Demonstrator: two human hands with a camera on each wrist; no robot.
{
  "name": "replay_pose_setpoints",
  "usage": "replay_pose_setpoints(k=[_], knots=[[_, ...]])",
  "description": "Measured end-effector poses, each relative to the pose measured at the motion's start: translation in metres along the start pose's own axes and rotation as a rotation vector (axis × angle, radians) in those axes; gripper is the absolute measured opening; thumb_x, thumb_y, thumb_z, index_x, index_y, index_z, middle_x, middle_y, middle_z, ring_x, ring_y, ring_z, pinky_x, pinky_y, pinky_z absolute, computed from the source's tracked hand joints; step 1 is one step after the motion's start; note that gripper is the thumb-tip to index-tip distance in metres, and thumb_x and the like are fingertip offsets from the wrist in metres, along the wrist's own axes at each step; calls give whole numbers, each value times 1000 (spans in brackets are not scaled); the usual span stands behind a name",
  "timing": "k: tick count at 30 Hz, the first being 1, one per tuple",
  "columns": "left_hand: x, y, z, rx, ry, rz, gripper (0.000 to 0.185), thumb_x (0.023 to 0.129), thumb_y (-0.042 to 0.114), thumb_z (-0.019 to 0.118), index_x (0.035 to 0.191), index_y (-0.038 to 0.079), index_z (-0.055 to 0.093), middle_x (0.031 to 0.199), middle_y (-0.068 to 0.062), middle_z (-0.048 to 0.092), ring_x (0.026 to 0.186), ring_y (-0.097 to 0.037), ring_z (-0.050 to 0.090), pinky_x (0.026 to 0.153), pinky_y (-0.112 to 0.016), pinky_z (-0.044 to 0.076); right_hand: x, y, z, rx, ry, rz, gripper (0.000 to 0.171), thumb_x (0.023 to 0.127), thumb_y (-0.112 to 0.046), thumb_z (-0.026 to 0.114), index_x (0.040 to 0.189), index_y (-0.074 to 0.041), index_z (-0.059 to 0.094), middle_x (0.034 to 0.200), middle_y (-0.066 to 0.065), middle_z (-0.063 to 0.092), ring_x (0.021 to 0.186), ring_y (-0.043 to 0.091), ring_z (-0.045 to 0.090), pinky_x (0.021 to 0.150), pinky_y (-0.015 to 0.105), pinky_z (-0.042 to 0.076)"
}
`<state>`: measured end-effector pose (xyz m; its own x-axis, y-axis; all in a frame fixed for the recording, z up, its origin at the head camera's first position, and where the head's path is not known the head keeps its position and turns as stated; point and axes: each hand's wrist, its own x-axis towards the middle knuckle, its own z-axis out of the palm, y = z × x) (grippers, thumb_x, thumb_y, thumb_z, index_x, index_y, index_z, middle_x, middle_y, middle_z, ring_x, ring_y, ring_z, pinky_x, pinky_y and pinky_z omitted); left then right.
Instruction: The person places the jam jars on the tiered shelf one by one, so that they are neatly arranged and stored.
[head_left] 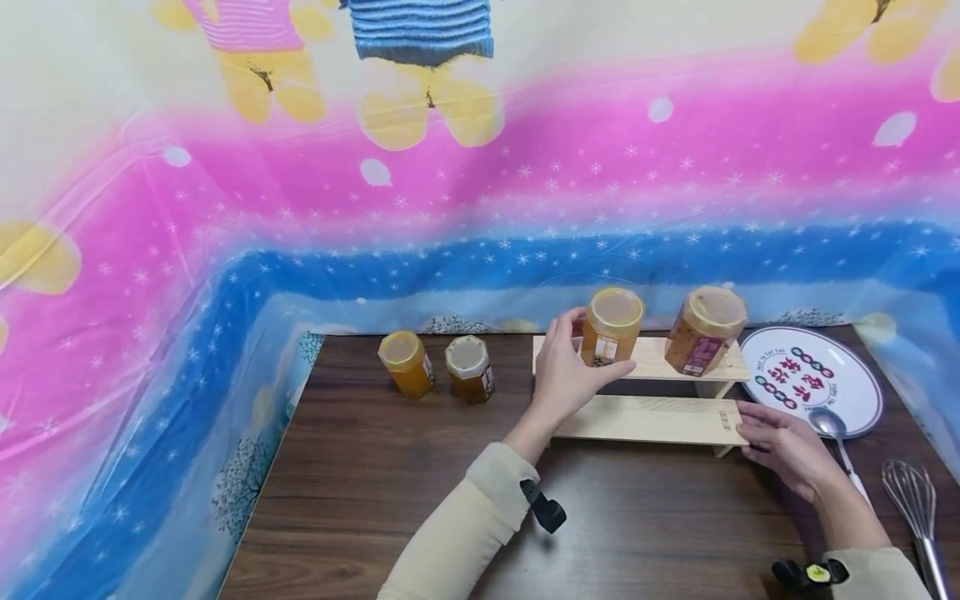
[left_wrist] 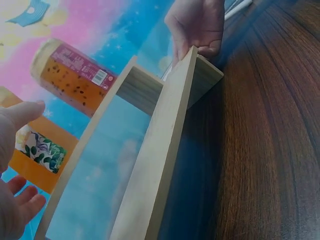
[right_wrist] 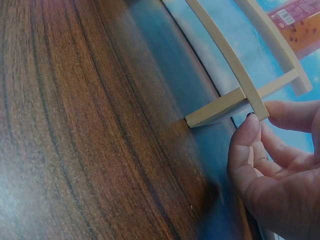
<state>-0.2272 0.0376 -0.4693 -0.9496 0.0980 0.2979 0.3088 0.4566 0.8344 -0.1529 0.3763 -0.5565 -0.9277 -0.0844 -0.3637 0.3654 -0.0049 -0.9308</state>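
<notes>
A two-step wooden shelf (head_left: 645,418) stands on the table. On its upper step are a jar of amber contents with a yellow lid (head_left: 617,310) and, to its right, a jar with a purple label (head_left: 703,343). My left hand (head_left: 564,367) is spread about the amber jar, thumb in front and fingers at its left; in the left wrist view, a gap shows between thumb (left_wrist: 25,114) and fingers. With my right hand (head_left: 787,446) I pinch the right end of the lower step between thumb (right_wrist: 246,131) and fingers.
Two smaller jars, one yellow-lidded (head_left: 407,367) and one pale-lidded (head_left: 470,371), stand left of the shelf. To the right lie a white plate (head_left: 847,383), a spoon (head_left: 831,423) and a whisk (head_left: 911,496). A patterned cloth (head_left: 450,250) hangs behind the table.
</notes>
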Motion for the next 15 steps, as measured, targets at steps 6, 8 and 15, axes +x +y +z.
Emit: replay_pose_setpoints(k=[6,8,15], knots=[[-6,2,-7,-21,55,21,97,70,48,96,150,22,48,137,0,55,122,-17,56,95,-38,52,0,0,-1,10,2,13,76,104,-16,66,159,9,20,108,-16,67,99,6,67,82,29,59],[-8,3,-11,-31,89,38,95,70,49,96,149,23,50,136,2,55,123,-12,54,96,-34,53,0,0,-1,-2,0,12,78,104,-17,65,159,10,18,109,-17,66,99,5,67,83,29,59],[-18,2,-34,-124,256,111,85,74,39,96,145,18,54,132,-5,59,120,-14,56,98,-37,54,0,0,0,3,-4,7,78,104,-17,65,159,10,17,108,-18,66,99,5,67,83,29,59]])
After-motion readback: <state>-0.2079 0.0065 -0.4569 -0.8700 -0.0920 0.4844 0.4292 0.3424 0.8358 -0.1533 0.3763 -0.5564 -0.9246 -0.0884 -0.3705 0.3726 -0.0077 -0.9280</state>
